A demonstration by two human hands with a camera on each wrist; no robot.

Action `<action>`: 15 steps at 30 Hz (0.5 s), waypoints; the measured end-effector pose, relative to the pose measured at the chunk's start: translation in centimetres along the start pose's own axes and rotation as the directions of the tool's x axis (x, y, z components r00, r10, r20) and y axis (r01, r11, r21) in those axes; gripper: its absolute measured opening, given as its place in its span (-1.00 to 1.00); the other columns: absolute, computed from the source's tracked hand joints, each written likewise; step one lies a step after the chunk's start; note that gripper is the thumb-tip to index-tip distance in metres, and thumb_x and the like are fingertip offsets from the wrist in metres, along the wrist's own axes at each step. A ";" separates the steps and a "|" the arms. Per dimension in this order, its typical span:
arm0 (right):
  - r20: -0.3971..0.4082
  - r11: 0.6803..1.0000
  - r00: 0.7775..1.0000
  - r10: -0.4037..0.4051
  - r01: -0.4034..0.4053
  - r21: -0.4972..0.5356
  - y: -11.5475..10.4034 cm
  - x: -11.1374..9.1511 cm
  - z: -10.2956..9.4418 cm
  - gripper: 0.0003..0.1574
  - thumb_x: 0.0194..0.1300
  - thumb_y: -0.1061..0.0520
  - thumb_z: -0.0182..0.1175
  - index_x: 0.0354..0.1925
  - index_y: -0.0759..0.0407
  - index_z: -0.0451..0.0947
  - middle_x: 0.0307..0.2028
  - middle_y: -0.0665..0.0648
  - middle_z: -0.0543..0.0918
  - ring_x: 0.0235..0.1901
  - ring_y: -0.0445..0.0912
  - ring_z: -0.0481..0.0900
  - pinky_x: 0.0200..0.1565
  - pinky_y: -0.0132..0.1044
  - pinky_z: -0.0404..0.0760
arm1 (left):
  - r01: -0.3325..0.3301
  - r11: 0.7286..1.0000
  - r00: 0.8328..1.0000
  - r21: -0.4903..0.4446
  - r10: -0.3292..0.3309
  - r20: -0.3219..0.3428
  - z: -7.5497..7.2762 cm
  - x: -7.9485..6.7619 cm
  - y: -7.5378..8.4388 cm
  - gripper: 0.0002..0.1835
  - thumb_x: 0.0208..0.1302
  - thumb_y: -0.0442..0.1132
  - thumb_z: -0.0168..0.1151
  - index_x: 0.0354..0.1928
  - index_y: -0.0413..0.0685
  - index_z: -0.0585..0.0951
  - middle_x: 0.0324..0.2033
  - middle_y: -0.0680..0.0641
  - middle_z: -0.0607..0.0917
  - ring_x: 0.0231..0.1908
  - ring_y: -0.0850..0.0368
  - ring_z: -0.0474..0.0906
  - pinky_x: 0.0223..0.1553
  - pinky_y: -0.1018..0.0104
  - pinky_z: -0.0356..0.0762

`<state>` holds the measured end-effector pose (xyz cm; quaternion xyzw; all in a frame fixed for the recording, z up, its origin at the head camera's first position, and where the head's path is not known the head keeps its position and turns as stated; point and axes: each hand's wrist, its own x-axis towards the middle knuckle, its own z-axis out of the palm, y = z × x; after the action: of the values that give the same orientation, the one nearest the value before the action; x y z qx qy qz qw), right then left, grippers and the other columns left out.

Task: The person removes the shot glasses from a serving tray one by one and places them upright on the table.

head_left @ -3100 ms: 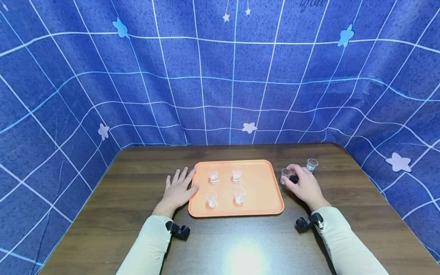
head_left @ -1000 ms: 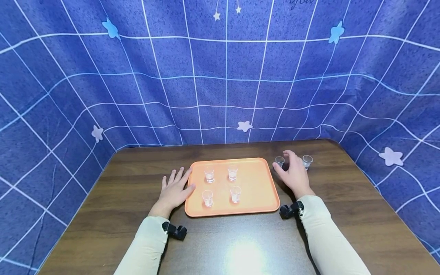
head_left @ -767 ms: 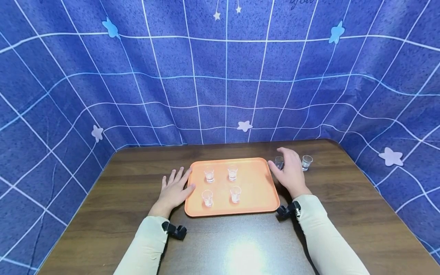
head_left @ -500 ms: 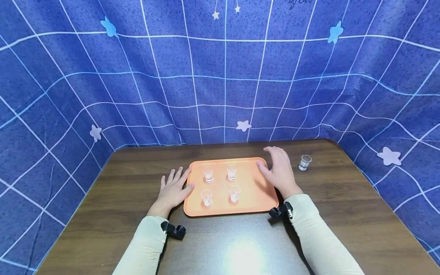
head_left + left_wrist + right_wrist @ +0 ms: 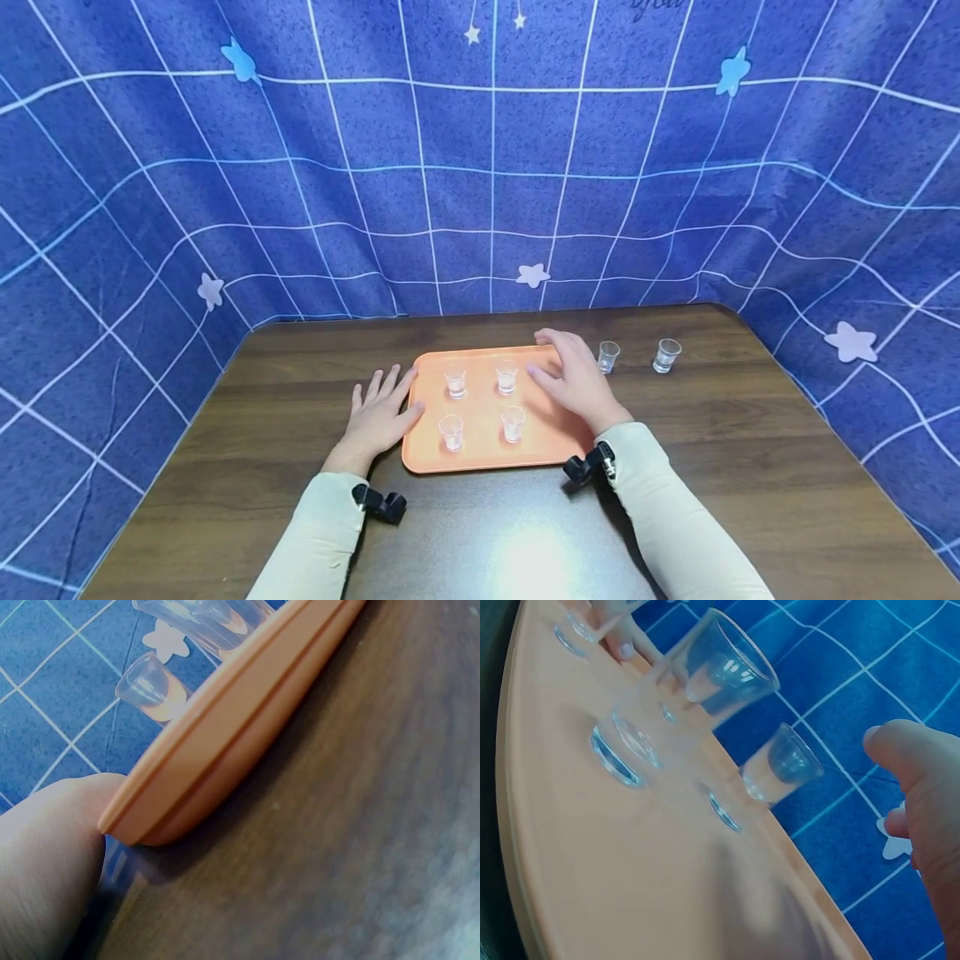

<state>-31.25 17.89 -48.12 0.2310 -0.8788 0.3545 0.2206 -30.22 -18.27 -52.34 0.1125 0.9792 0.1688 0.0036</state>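
Clear shot glasses stand upright in two rows on an orange tray [image 5: 465, 463], among them a back-right glass [image 5: 506, 378] and a front-right glass [image 5: 513, 423]. My left hand [image 5: 377, 423] rests with spread fingers at the tray's left edge; in the left wrist view its thumb [image 5: 67, 825] touches the rim. Over the tray's right part hovers my right hand [image 5: 577, 383], thumb and fingers apart, holding nothing. It is nearest the back-right glass, without touching it. Two more shot glasses, a nearer one [image 5: 608, 357] and a farther one [image 5: 666, 356], stand on the table right of the tray.
The wooden table [image 5: 300, 350] extends around the tray. Behind it and along the sides hangs a blue curtain [image 5: 465, 200] with white grid lines and stars. Small black cameras sit on both wrists, such as the right wrist camera [image 5: 588, 463].
My right hand has left the nearer shot glass beside the tray and moved left over the tray. That glass stands slightly farther back than at first. My left hand has stayed put.
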 end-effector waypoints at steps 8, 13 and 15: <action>0.103 0.999 0.994 0.028 -0.032 0.036 -0.3 0.2 1.3 -0.27 0.25 -0.10 0.40 0.29 0.09 0.45 0.03 0.13 0.67 0.14 0.10 0.52 0.22 0.03 0.43 | 0.003 1.000 1.000 -0.002 -0.003 0.010 0.0 0.1 -0.1 -0.21 0.48 0.33 -0.13 0.62 0.24 0.05 0.59 -0.19 0.01 0.55 -0.34 -0.25 0.40 -0.42 -0.47; 0.161 0.997 0.986 0.043 -0.054 0.060 -0.7 0.3 2.3 -0.21 0.22 -0.08 0.43 0.31 0.16 0.44 -0.03 0.17 0.71 0.08 0.13 0.58 0.21 0.04 0.44 | 0.007 1.000 1.000 0.008 -0.007 0.019 0.1 0.2 -0.1 -0.21 0.48 0.34 -0.15 0.62 0.26 0.04 0.59 -0.19 0.00 0.56 -0.33 -0.26 0.40 -0.42 -0.47; 0.185 0.995 0.981 0.063 -0.075 0.060 -1.0 0.3 2.6 -0.19 0.22 -0.09 0.43 0.33 0.16 0.43 -0.05 0.16 0.73 0.07 0.12 0.59 0.22 0.05 0.43 | 0.009 1.000 1.000 0.011 -0.009 0.020 0.1 0.2 -0.2 -0.21 0.48 0.34 -0.16 0.62 0.26 0.03 0.59 -0.18 0.00 0.56 -0.33 -0.26 0.40 -0.42 -0.47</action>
<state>-31.56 15.31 -49.13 0.2392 -0.8906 0.3683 0.1187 -30.47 -18.33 -52.53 0.1098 0.9805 0.1622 0.0136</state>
